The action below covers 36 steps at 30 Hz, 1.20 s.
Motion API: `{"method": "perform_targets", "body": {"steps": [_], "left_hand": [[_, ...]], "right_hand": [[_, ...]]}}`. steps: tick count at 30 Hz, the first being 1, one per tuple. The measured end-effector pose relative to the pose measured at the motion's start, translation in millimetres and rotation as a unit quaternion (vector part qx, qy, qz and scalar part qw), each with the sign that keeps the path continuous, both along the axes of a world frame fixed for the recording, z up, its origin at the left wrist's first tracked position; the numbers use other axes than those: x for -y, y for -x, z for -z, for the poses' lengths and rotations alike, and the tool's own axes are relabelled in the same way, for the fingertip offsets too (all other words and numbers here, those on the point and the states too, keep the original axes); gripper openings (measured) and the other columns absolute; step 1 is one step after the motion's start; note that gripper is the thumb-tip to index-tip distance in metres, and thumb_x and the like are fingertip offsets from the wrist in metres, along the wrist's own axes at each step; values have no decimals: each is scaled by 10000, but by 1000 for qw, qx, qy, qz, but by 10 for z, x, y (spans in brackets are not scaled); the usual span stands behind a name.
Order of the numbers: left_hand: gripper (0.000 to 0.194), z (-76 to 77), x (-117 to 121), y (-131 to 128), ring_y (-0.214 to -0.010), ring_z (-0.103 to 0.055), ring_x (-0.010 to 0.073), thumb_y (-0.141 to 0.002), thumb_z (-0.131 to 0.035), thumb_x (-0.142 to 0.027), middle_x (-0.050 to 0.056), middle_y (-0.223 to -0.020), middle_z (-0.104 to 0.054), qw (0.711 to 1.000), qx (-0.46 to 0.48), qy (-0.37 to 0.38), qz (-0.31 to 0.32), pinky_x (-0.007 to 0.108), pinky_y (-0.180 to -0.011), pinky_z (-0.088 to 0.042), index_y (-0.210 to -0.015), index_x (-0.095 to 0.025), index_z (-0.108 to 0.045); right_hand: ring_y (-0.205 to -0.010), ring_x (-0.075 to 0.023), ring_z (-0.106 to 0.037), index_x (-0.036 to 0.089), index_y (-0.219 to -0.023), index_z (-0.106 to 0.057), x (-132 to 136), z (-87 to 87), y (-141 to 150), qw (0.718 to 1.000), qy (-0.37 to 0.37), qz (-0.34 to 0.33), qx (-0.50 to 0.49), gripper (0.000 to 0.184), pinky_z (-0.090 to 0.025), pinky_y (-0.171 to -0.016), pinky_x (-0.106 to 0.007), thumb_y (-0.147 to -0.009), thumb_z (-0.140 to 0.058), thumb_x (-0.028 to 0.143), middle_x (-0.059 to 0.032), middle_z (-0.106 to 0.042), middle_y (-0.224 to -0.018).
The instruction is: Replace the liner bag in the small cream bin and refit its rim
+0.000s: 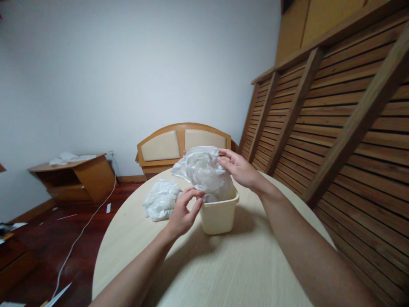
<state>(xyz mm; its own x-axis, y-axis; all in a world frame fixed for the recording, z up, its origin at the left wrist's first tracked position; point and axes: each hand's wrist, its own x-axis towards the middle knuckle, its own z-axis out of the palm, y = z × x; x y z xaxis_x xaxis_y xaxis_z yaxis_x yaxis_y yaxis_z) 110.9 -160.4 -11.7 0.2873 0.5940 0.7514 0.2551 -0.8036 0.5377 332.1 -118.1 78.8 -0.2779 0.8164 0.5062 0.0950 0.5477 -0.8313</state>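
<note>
A small cream plastic bin [219, 217] stands on the round light-wood table [230, 273]. A crumpled white plastic bag [201, 170] rises out of the bin's mouth. My left hand [183, 211] pinches the bag's lower edge at the bin's near left rim. My right hand [238, 167] grips the bag's upper right edge with closed fingers above the bin's far side. A second crumpled white plastic bag [161, 199] lies on the table just left of the bin, apart from both hands.
A wooden headboard with beige panels [183, 143] leans against the white wall behind the table. A slatted wooden bed frame [335, 128] stands on the right. A low wooden cabinet [75, 177] and a white cable [83, 230] are on the dark floor at left.
</note>
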Motion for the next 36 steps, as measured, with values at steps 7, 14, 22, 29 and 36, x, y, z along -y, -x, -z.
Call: {"method": "perform_targets", "body": {"steps": [7, 14, 22, 29, 36], "left_hand": [[432, 65, -49, -20, -989, -643, 198, -957, -614, -328, 51, -1005, -680, 995, 80, 58, 19, 376, -979, -470, -1359, -231, -491], [714, 179, -158, -36, -1228, -600, 229, -913, -682, -390, 116, -1566, -409, 981, 164, 93, 42, 438, -1087, -462, -1519, -367, -304], [528, -16, -109, 4, -1197, -657, 246, -881, -723, -383, 143, -1256, -671, 969, 242, 27, -49, 408, -1017, -551, -1331, -213, -508], [432, -205, -109, 172, -1212, -647, 236, -856, -757, -335, 122, -1228, -674, 916, 356, -81, -169, 412, -1099, -491, -1223, -190, -582], [433, -94, -144, 171, -1328, -554, 241, -923, -667, -340, 134, -1424, -564, 962, 233, -33, -135, 398, -1115, -463, -1324, -223, -557]], "right_hand": [[-1256, -279, -574, 195, -1481, -433, 75, 87, -64, 986, -23, -60, 155, 865, -447, -1088, -435, -744, -840, 392, -150, -564, -1421], [-1067, -224, -667, 168, -1232, -629, 192, -21, 105, 974, -47, -180, 129, 351, -529, -921, -353, -910, -635, 307, -93, -707, -1182], [-886, -185, -678, 188, -1189, -594, 34, -14, 35, 999, -33, 18, 29, 333, -541, -776, -301, -861, -557, 228, -44, -722, -1005], [-1009, -235, -676, 232, -1181, -541, -104, -91, -116, 983, -60, 130, -112, 324, -561, -864, -362, -863, -573, 286, -59, -716, -1057], [-1184, -250, -621, 266, -1414, -426, 81, -127, -102, 996, -63, 24, -51, 706, -533, -999, -426, -800, -755, 384, -85, -644, -1299]]}}
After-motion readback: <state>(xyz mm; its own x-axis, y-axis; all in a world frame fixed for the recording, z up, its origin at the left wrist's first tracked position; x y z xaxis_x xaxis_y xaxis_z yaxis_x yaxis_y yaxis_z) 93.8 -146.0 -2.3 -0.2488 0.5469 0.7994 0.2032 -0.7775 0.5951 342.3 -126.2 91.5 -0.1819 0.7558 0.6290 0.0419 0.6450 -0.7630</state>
